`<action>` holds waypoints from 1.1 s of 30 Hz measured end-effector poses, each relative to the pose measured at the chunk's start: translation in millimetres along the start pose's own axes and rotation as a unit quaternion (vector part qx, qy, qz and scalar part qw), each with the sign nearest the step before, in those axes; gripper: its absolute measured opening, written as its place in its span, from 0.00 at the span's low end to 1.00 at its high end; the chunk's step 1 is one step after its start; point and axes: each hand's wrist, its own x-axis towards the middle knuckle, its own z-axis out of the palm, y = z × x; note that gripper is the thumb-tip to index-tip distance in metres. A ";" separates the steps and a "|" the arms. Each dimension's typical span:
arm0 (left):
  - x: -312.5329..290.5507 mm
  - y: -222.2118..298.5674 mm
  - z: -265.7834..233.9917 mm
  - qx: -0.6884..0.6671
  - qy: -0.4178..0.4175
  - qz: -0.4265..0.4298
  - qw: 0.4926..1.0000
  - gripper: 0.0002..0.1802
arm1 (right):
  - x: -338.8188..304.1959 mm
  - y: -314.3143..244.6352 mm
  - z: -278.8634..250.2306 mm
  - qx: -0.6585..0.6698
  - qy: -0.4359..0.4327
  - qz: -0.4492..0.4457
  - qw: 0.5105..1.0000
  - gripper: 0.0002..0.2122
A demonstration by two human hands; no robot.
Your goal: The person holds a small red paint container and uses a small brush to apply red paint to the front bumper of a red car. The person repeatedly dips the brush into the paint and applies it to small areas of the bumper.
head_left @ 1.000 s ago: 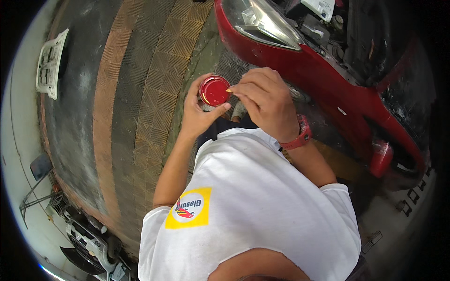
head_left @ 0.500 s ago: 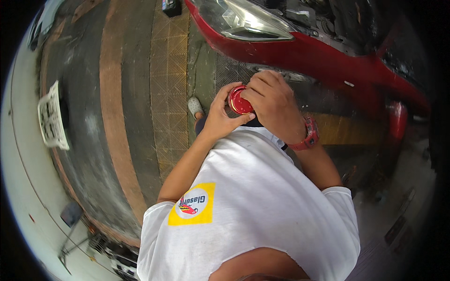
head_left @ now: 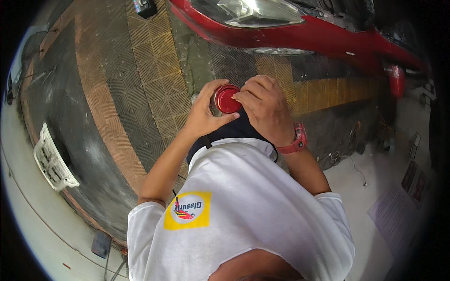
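Note:
At chest front, my left hand is wrapped round the side of a small round container with a glossy red top. Its thumb lies along the near side and its fingers along the far side. Over the right edge of the container, my right hand has its fingers bunched together in a pinch, fingertips at the red surface. Whether anything small is between those fingertips is hidden. A red watch is on my right wrist.
A red car's front corner with a headlight stands ahead and to the right. A white panel-like part lies on the left of the striped floor mats. A dark box sits at the far edge, and cables lie at right.
The view has shifted, with the car and floor sliding in it. Both hands stay together at the container; the right fingers have drawn back from its middle toward the right edge.

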 end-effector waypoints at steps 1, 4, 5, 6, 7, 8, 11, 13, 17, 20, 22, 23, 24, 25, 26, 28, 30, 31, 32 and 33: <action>2.7 -3.9 -2.3 -0.016 -0.004 -0.007 1.000 0.57 | 1.3 1.0 5.1 0.002 0.002 0.007 1.000 0.07; 17.1 -16.2 -4.3 -0.010 -0.014 -0.001 1.000 0.57 | 3.8 11.1 11.0 0.015 -0.002 0.038 0.999 0.07; 24.3 -21.8 -3.2 0.001 -0.016 0.007 1.000 0.57 | 5.6 16.6 11.3 0.020 -0.004 0.049 0.999 0.07; 30.5 -28.1 -0.5 -0.012 -0.018 0.003 1.000 0.57 | 6.4 21.0 10.3 0.028 0.009 0.062 0.998 0.07; 39.0 -40.9 4.7 -0.027 -0.020 0.001 0.999 0.57 | 6.6 29.4 12.2 0.032 0.022 0.073 0.997 0.08; 46.6 -53.7 10.6 -0.041 -0.022 -0.001 0.999 0.57 | 4.1 38.8 16.2 0.036 0.036 0.084 0.995 0.08; 71.3 -101.9 28.3 -0.063 -0.021 0.001 0.998 0.58 | -12.4 87.2 49.2 0.046 0.130 0.106 0.985 0.11; 90.5 -154.5 41.3 -0.037 -0.026 0.023 0.999 0.58 | -25.2 132.9 84.1 0.012 0.180 0.120 0.976 0.12; 120.4 -282.1 74.4 -0.034 -0.024 0.031 0.999 0.58 | -54.1 241.4 183.7 -0.038 0.297 0.141 0.944 0.11; 132.6 -382.9 102.0 -0.059 -0.011 0.016 0.998 0.58 | -70.9 316.8 252.6 -0.058 0.371 0.142 0.916 0.11; 140.2 -439.8 119.6 -0.110 -0.007 -0.009 0.994 0.59 | -76.2 362.4 287.9 -0.085 0.413 0.112 0.900 0.11; 139.0 -462.7 124.8 -0.136 -0.005 -0.023 0.990 0.59 | -77.0 375.2 299.8 -0.098 0.433 0.097 0.891 0.11; 140.4 -489.6 128.7 -0.130 -0.007 -0.006 0.992 0.60 | -77.5 386.3 309.2 -0.101 0.453 0.082 0.882 0.10; 140.2 -516.7 133.9 -0.132 -0.008 -0.015 0.991 0.60 | -76.7 396.6 317.7 -0.107 0.461 0.074 0.878 0.10; 139.3 -535.6 135.1 -0.133 -0.011 -0.024 0.991 0.60 | -74.2 401.4 321.8 -0.112 0.469 0.068 0.873 0.10; 137.9 -563.3 140.5 -0.123 -0.013 -0.016 0.992 0.58 | -70.5 406.8 323.5 -0.122 0.480 0.051 0.867 0.08; 132.3 -579.1 143.9 -0.102 -0.023 -0.028 0.994 0.57 | -71.3 408.5 326.7 -0.127 0.485 0.035 0.864 0.08; 131.2 -583.0 144.5 -0.092 -0.025 -0.037 0.995 0.57 | -68.2 408.0 327.1 -0.129 0.484 0.027 0.865 0.08; 133.9 -586.9 146.3 -0.086 -0.026 -0.020 0.996 0.55 | -65.3 409.1 329.3 -0.125 0.487 0.026 0.864 0.07; 137.5 -590.2 149.0 -0.095 -0.028 -0.018 0.995 0.54 | -64.6 409.3 329.9 -0.126 0.482 0.036 0.866 0.08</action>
